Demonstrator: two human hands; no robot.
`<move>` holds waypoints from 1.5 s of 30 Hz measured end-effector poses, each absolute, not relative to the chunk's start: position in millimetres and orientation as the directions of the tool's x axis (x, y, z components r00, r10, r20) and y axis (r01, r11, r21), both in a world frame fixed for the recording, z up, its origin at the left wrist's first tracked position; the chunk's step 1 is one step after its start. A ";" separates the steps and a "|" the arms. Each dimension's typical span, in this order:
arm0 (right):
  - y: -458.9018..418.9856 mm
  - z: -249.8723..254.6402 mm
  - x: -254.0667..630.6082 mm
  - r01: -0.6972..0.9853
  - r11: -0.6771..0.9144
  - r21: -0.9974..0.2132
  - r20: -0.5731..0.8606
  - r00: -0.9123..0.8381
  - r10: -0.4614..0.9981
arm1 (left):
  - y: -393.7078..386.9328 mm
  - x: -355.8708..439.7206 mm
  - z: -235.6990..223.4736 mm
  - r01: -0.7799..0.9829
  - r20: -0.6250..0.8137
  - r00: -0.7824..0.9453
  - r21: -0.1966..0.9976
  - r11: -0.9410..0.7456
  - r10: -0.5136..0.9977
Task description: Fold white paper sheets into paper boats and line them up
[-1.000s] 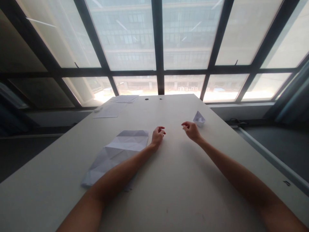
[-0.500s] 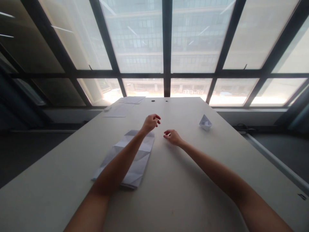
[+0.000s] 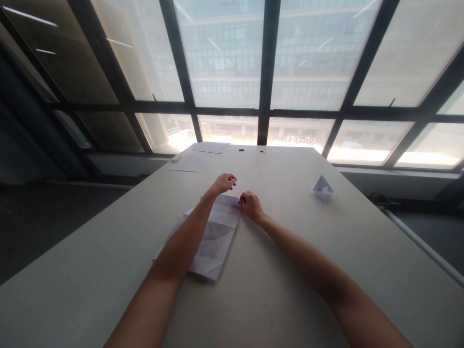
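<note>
A creased white sheet of paper [image 3: 220, 231], in a folded stack, lies on the white table, partly covered by my left forearm. My left hand [image 3: 224, 182] hovers just past its far edge, fingers loosely curled and apart, holding nothing. At the far right corner of the paper is my right hand [image 3: 251, 205], its thumb and fingers pinched together on that corner. A folded white paper boat [image 3: 323, 189] sits upright to the right, apart from both hands.
Flat white sheets [image 3: 188, 162] lie at the table's far left, beside a small pale object [image 3: 176, 158]. Two dark round spots, perhaps holes [image 3: 241, 150], mark the far end of the tabletop [image 3: 286, 270]. Tall windows [image 3: 228, 53] rise behind it.
My right hand has moved left from beside the paper boat to the creased paper's corner. My left hand has shifted forward and left over the far edge. The view has turned left.
</note>
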State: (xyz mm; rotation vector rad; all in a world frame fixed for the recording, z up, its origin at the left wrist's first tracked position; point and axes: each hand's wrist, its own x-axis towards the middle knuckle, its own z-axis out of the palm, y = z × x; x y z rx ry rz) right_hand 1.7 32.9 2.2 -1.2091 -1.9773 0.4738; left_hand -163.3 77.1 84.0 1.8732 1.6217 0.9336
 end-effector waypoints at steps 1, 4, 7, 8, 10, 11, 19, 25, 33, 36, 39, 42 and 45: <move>33.2 1.6 1.5 0.566 0.489 -0.664 0.415 -0.265 0.870 | 77.6 -166.5 87.1 0.646 0.196 0.050 0.742 -0.181 0.979; 38.8 3.9 4.8 0.429 0.474 -0.769 0.428 -0.206 0.880 | 75.9 -173.9 105.2 0.621 0.285 0.020 0.748 -0.236 0.958; 49.5 11.2 19.9 0.316 0.445 -0.838 0.435 -0.105 0.894 | 67.8 -172.1 127.9 0.631 0.451 0.018 0.687 -0.360 0.892; 53.5 13.8 28.5 0.284 0.418 -0.863 0.410 -0.088 0.908 | 64.1 -168.3 133.7 0.628 0.495 0.031 0.666 -0.402 0.868; 61.2 17.3 51.1 0.214 0.387 -0.897 0.386 -0.048 0.921 | 56.7 -155.5 138.3 0.612 0.556 0.062 0.635 -0.472 0.829; 64.5 17.8 64.7 0.191 0.389 -0.901 0.392 -0.022 0.920 | 53.5 -146.9 136.1 0.610 0.573 0.096 0.612 -0.503 0.814; 70.2 -6.6 196.3 0.311 0.305 -0.900 0.359 0.132 0.924 | 51.4 -80.0 39.0 0.603 0.553 0.450 0.392 -0.695 0.701; 67.0 -23.6 249.1 0.460 0.226 -0.858 0.350 0.203 0.914 | 61.1 -105.1 -5.1 0.778 0.450 0.410 0.281 -0.562 0.793; 74.0 -33.7 244.1 0.585 0.208 -0.784 0.360 0.157 0.920 | 48.6 -140.4 5.6 0.931 0.399 0.277 0.113 -0.347 0.874; 72.8 -33.4 243.0 0.625 0.174 -0.761 0.346 0.164 0.924 | 58.3 -125.8 29.0 0.916 0.363 0.335 0.092 -0.391 0.869; 70.7 -31.1 242.8 0.655 0.169 -0.737 0.350 0.155 0.924 | 69.9 -99.4 46.3 0.800 0.377 0.526 0.087 -0.594 0.763; 69.4 -29.8 242.8 0.656 0.206 -0.726 0.373 0.125 0.920 | 74.1 -76.0 44.0 0.636 0.366 0.693 0.096 -0.766 0.622; 69.5 -30.3 242.5 0.654 0.224 -0.722 0.379 0.103 0.920 | 75.3 -66.8 26.1 0.588 0.426 0.689 0.145 -0.796 0.587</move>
